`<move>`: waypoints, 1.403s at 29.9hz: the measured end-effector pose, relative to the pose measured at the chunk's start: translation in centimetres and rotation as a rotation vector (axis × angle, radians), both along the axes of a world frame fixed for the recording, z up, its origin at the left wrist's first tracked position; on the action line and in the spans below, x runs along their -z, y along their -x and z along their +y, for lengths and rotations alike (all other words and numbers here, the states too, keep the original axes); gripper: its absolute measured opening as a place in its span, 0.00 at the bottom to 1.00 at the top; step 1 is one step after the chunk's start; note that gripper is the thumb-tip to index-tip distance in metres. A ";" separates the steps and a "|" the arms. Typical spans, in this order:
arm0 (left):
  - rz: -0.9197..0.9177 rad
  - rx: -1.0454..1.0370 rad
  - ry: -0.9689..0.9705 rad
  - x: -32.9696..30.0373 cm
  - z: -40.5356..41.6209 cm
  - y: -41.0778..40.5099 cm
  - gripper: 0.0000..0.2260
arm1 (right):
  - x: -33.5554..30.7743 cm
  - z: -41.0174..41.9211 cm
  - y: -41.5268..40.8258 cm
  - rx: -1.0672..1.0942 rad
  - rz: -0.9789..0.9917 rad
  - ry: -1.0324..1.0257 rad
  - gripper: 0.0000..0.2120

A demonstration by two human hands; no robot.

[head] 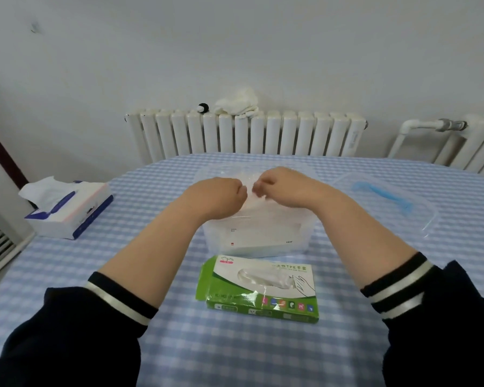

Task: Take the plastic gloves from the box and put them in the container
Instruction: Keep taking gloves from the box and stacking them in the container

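A green and white glove box [259, 289] lies on the checked tablecloth near me, a clear glove poking from its top slot. Behind it stands a clear plastic container [299, 236] with white packs inside. Above the container's open top, my left hand [221, 195] and my right hand [282, 185] are close together, fingers curled, both pinching a thin clear plastic glove [249, 188]. The glove is nearly see-through and hard to make out.
The container's clear lid [383, 202] with a blue handle lies at the right. A tissue box [67, 210] sits at the left of the table [235, 353]. A white radiator [246, 135] with a cloth on top stands behind the table.
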State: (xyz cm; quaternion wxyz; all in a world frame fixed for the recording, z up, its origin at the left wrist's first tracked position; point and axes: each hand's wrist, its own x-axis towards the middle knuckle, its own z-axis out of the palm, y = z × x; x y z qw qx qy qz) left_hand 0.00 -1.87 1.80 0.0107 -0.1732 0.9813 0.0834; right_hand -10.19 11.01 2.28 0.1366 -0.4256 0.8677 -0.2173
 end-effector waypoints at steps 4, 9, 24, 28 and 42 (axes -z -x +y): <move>0.150 0.018 0.057 0.4 0.3 -0.7 0.17 | -0.4 3.6 -2.2 0.125 0.209 0.548 0.09; 0.545 0.000 0.200 2.0 0.8 -2.3 0.16 | 0.6 7.3 -6.7 -0.033 -0.063 0.648 0.06; 0.488 0.240 -0.166 10.7 6.0 -7.7 0.27 | 5.2 8.0 -8.2 -0.087 0.106 -0.099 0.07; 0.387 0.231 -0.169 10.9 6.0 -7.6 0.30 | 5.7 7.9 -8.1 -0.124 0.206 -0.099 0.11; 0.263 0.220 -0.433 10.4 5.2 -8.2 0.36 | 6.2 7.5 -8.8 -0.209 0.380 -0.106 0.13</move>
